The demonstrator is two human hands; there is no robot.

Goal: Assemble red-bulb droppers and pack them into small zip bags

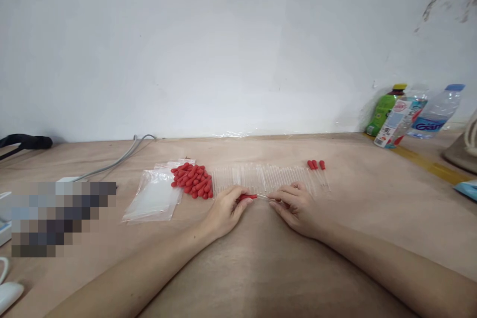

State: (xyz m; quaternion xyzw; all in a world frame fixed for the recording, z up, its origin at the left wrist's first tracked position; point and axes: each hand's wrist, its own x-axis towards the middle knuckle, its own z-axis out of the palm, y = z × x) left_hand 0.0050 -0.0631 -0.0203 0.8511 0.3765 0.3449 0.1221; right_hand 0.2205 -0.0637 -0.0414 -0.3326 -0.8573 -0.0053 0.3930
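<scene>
My left hand (226, 208) pinches a red rubber bulb (248, 197) low over the wooden table (261, 258). My right hand (294, 203) pinches a thin clear glass tube (265, 197) whose end meets the bulb. Just behind both hands lies a row of several clear glass tubes (261, 178). A heap of red rubber bulbs (193, 180) sits left of that row. Three droppers with red bulbs fitted (316, 168) lie at the row's right end.
Clear plastic bags (154, 196) lie left of the bulb heap. A grey cable (119, 159) runs along the back left. Three bottles (402, 114) stand at the back right against the white wall. A white object (9, 295) sits at the near left edge.
</scene>
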